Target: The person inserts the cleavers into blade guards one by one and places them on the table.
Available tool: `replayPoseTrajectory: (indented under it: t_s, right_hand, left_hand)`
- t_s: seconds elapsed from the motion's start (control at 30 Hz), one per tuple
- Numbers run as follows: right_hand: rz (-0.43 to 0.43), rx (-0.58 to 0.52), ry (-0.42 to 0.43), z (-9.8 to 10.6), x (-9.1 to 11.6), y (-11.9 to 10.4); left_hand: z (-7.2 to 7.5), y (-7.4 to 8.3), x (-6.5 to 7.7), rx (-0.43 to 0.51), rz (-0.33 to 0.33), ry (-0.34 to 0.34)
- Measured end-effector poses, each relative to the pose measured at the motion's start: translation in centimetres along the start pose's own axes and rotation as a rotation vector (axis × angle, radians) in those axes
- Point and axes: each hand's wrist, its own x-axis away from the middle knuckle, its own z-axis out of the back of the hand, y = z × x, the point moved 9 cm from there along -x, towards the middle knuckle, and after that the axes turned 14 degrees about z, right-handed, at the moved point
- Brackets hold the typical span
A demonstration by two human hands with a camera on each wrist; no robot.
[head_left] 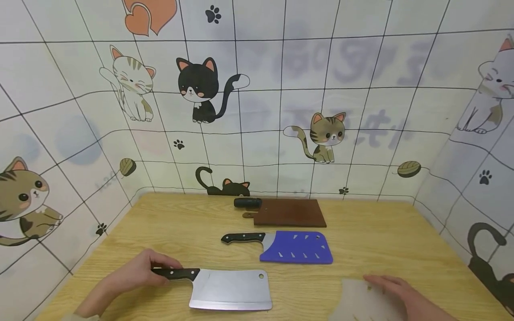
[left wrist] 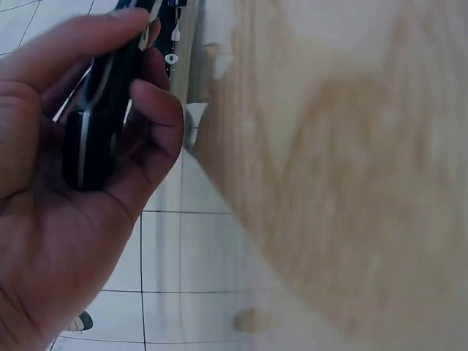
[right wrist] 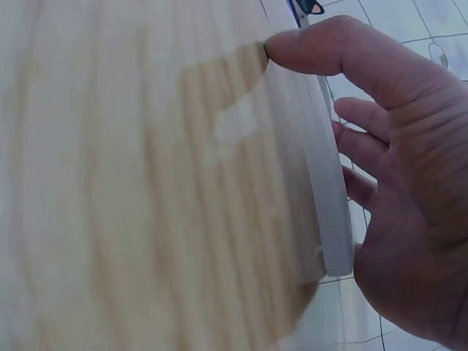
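In the head view my left hand (head_left: 138, 272) grips the black riveted handle (head_left: 174, 273) of a cleaver, whose bare broad steel blade (head_left: 230, 290) points right. The left wrist view shows the left fingers (left wrist: 164, 117) curled around that handle (left wrist: 95, 146). At the front right, my right hand (head_left: 401, 294) holds a pale, flat blade cover (head_left: 353, 301) with small slots, partly cut off by the frame. From the right wrist, its thick whitish edge (right wrist: 329, 205) shows between the thumb (right wrist: 314, 51) and the other fingers (right wrist: 365, 139).
Behind the cleaver lies another one, with a black handle (head_left: 242, 237) and a blue slotted cover (head_left: 297, 247) over its blade. Farther back, a brown board (head_left: 291, 212) rests beside a black handle (head_left: 247, 203). Cat-patterned walls (head_left: 261, 89) border the wooden table (head_left: 373, 227).
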Motion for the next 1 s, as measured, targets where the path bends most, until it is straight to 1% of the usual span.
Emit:
replayPoseTrajectory:
  t_s: [0.1,0.13,0.23,0.33,0.4,0.43,0.47,0.57,0.7,0.8,1.0]
  right_hand:
    - [-0.025,0.003,-0.002,-0.1,0.0,-0.1]
    - [-0.040,0.016,0.001,-0.1,-0.1,-0.1]
    - [-0.094,-0.002,0.007,-0.5,-0.3,-0.2]
    - [-0.123,-0.021,0.015,-0.9,-0.7,-0.7]
    - [-0.107,-0.001,0.041,-0.7,-1.1,-1.5]
    - [-0.115,0.016,0.054,-0.5,-1.2,-1.8]
    - [-0.108,0.034,0.070,-0.3,-1.5,-2.2]
    - [-0.125,0.091,0.100,0.4,-1.9,-3.1]
    - [-0.093,0.124,0.112,1.1,-3.0,-4.0]
    - [-0.029,0.145,0.131,1.5,-3.9,-4.7]
    - [0.117,0.269,0.236,2.5,-5.6,-6.5]
  left_hand:
    - [-0.1,-0.1,-0.1,0.015,0.029,0.007]
    - [-0.1,-0.1,-0.1,0.018,0.036,0.013]
    - [0.0,-0.2,-0.2,0.017,0.052,0.025]
    - [0.0,0.0,-0.3,0.028,0.047,0.021]
    - [0.1,0.2,-0.3,0.040,0.035,0.028]
    - [0.1,0.3,-0.3,0.049,0.030,0.031]
    - [0.2,0.4,-0.3,0.058,0.029,0.039]
    - [0.4,0.5,-0.5,0.076,0.042,0.070]
    - [0.6,0.3,-1.3,0.102,0.126,0.114]
    - [0.5,0.4,-2.1,0.108,0.169,0.131]
    - [0.1,1.0,-3.9,0.128,0.179,0.137]
